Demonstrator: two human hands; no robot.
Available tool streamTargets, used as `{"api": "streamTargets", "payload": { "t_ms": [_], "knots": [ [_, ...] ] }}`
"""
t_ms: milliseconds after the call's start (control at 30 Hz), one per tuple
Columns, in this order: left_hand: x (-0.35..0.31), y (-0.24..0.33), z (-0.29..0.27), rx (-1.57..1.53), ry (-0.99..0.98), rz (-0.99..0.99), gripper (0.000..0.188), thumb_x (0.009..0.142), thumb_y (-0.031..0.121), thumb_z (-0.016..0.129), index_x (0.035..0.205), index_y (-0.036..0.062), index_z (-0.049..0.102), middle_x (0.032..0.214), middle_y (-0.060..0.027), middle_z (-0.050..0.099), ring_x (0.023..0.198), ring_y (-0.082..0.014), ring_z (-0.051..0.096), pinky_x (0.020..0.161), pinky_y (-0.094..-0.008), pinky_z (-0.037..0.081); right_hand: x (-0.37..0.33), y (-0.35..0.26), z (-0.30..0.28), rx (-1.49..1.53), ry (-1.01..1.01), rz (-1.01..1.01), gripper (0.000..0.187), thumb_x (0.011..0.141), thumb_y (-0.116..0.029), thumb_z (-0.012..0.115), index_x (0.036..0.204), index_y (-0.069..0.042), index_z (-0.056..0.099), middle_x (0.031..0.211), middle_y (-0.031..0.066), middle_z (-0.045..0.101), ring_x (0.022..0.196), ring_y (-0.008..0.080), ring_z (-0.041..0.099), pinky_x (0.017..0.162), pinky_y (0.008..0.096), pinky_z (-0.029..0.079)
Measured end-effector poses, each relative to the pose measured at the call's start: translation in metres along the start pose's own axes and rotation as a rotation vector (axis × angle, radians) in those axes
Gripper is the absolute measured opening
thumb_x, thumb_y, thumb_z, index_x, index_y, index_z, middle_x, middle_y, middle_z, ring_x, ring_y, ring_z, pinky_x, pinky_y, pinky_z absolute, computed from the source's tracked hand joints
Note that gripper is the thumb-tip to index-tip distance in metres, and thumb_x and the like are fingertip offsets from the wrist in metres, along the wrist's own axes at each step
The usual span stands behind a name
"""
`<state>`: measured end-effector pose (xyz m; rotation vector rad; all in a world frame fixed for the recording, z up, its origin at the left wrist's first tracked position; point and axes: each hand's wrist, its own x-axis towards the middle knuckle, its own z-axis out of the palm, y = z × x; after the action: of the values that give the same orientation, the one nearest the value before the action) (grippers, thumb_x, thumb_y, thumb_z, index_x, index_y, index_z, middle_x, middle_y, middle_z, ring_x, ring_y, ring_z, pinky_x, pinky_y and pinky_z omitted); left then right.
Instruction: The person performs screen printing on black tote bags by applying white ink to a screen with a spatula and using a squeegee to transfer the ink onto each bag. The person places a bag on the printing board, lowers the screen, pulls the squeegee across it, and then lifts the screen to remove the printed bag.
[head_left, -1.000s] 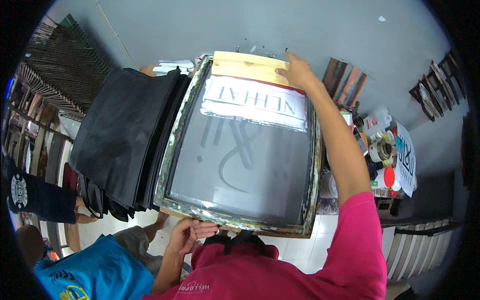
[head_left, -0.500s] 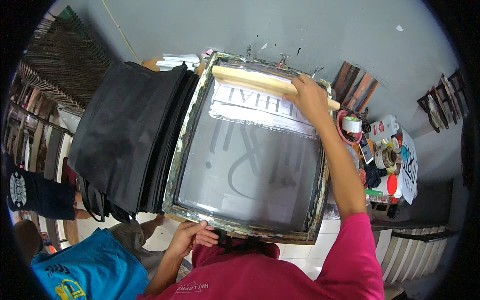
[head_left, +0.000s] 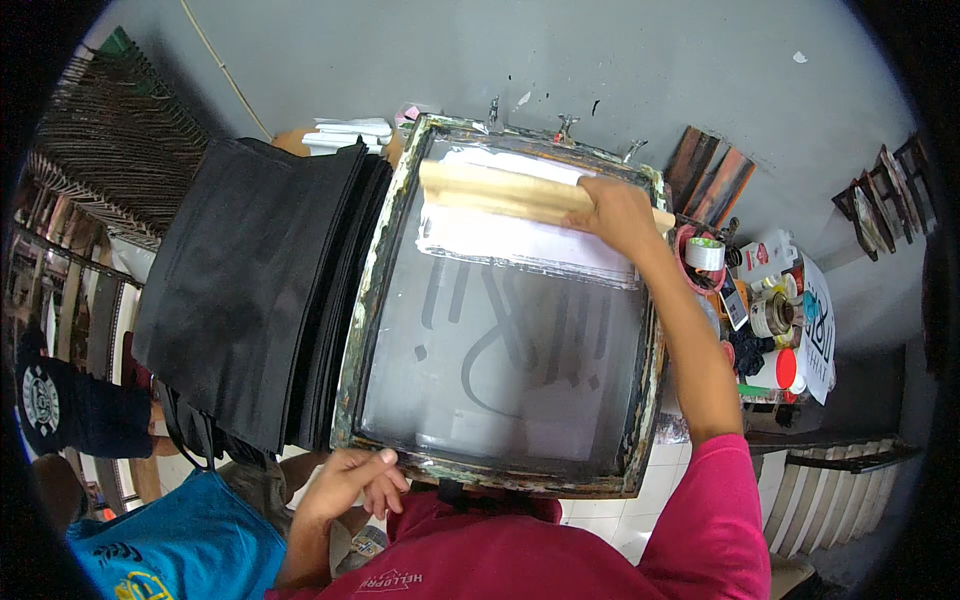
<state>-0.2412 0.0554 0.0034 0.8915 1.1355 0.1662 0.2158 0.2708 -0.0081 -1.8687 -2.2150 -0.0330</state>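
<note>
My right hand (head_left: 612, 215) grips the right part of a long wooden squeegee (head_left: 500, 193), which lies across the far end of a screen printing frame (head_left: 350, 345). White ink (head_left: 530, 245) spreads in a thick band on both sides of the squeegee. Nearer to me, the grey mesh (head_left: 420, 395) shows darker curved strokes and dots of a design. Just off the frame's near left corner is my left hand (head_left: 350, 482), holding nothing, thumb out and fingers loosely bent. Whether its thumb touches the frame's edge, I cannot tell.
Left of the frame is a thick stack of black fabric bags (head_left: 245, 290). A person in a blue shirt (head_left: 185, 535) is at lower left. On the right stand a pink container (head_left: 690, 270), a tape roll (head_left: 706, 253), a phone (head_left: 735, 303) and several jars. Metal clamps (head_left: 566, 127) line the far edge.
The squeegee has come slightly toward me, and white ink now covers the lettering that showed beside it. My left hand has shifted left and down, off the frame's near edge.
</note>
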Motion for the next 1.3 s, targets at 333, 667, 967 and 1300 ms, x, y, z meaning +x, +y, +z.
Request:
{"api": "streamTargets", "payload": {
  "t_ms": [333, 667, 967, 1300],
  "knots": [
    [0.104, 0.150, -0.031, 0.437, 0.296, 0.741, 0.027, 0.102, 0.026, 0.064, 0.095, 0.0002, 0.069, 0.084, -0.0060, 0.069, 0.074, -0.0114, 0.065, 0.066, -0.0262, 0.052, 0.064, 0.043, -0.010, -0.013, -0.046, 0.176, 0.060, 0.072, -0.046, 0.087, 0.117, -0.008, 0.073, 0.103, 0.0196, 0.075, 0.098, 0.0400, 0.071, 0.087, 0.0464, 0.054],
    [0.294, 0.310, -0.052, 1.297, 0.553, 0.880, 0.043, 0.080, 0.029, 0.082, 0.112, 0.0012, 0.073, 0.093, -0.0213, 0.073, 0.092, -0.0378, 0.070, 0.086, -0.0463, 0.053, 0.051, 0.024, 0.002, -0.138, -0.008, 0.342, 0.064, 0.069, -0.065, 0.081, 0.096, -0.007, 0.077, 0.090, 0.0165, 0.076, 0.088, 0.0345, 0.073, 0.078, 0.0490, 0.055],
    [0.278, 0.272, -0.048, 1.239, 0.549, 0.976, 0.039, 0.082, 0.037, 0.079, 0.103, 0.0048, 0.075, 0.088, -0.0189, 0.074, 0.089, -0.0374, 0.071, 0.080, -0.0482, 0.054, 0.013, 0.020, 0.023, -0.202, 0.183, 0.212, 0.065, 0.066, -0.068, 0.082, 0.087, -0.006, 0.077, 0.086, 0.0126, 0.075, 0.081, 0.0317, 0.073, 0.069, 0.0456, 0.056],
    [0.222, 0.212, -0.038, 1.162, 0.552, 1.058, 0.025, 0.080, 0.021, 0.079, 0.096, 0.0023, 0.076, 0.087, -0.0190, 0.073, 0.084, -0.0361, 0.069, 0.078, -0.0448, 0.054, -0.046, -0.014, 0.030, -0.158, 0.308, 0.092, 0.053, 0.068, -0.057, 0.085, 0.072, -0.006, 0.071, 0.075, 0.0089, 0.068, 0.074, 0.0280, 0.070, 0.064, 0.0402, 0.054]
  ]
}}
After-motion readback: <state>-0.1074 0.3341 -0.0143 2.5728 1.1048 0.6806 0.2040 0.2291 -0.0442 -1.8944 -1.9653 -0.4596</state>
